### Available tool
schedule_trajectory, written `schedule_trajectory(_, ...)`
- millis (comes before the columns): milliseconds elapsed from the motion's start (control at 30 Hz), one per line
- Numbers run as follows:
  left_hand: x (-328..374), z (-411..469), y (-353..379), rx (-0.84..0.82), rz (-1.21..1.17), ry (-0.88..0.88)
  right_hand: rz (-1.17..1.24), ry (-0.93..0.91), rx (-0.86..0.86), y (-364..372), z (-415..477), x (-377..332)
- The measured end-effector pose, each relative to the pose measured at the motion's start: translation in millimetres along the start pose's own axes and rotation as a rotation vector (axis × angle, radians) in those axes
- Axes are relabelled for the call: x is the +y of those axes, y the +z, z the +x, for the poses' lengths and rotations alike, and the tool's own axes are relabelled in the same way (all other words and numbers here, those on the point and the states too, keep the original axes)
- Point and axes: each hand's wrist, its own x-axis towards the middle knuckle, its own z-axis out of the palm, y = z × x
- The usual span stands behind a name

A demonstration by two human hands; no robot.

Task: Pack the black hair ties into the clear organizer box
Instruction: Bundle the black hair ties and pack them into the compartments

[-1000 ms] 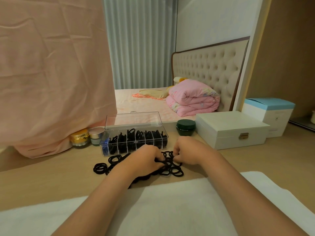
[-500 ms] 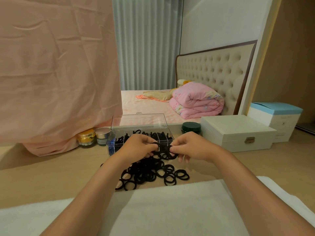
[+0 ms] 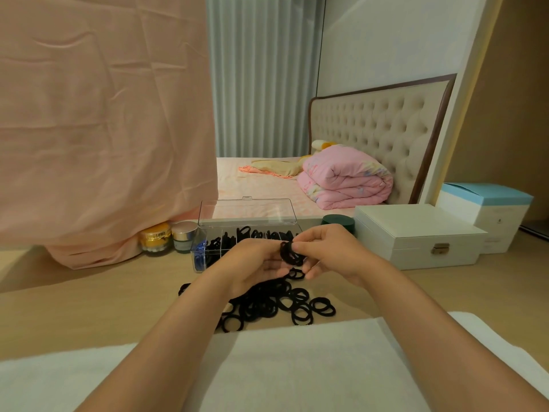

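Pinching some black hair ties [image 3: 289, 254] with my left hand [image 3: 252, 263] and right hand [image 3: 326, 254], I am holding them just in front of the clear organizer box [image 3: 199, 254].

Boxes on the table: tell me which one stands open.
The clear organizer box: its lid is tipped up and back, with black hair ties showing inside. The white latched box and the blue-topped box are both shut.

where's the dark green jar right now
In the head view the dark green jar sits right of centre on the table, between the clear organizer box and the white latched box, just beyond the right hand.
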Motion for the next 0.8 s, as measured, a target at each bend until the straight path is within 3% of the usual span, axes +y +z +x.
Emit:
schedule_trajectory(67, 2, -2, 1, -0.029, -0.080, 0.003, -0.056, 0.003, 0.050, 2, -1, -2)
schedule_trajectory(167, 1, -4, 0, -0.076, 0.100, 0.038, -0.147, -0.007, 0.107, 9, -2, -3)
schedule_trajectory(333, -3, 3, -6, 0.116, 0.206, 0.010, -0.298, -0.052, 0.121, 4, -1, 0)
schedule_trajectory(433, 0, 3, -16, 0.205, 0.341, 0.019, -0.547, -0.120, 0.138, 4, 3, 12)
schedule_trajectory(567, 4, 3, -27, 0.239, 0.476, 0.086, -1.017, -0.165, -0.041, 16, 10, 35)
schedule_trajectory(800, 2, 1, -29, 0.154, 0.475, 0.086, -1.194, -0.093, -0.073, 14, 17, 34)
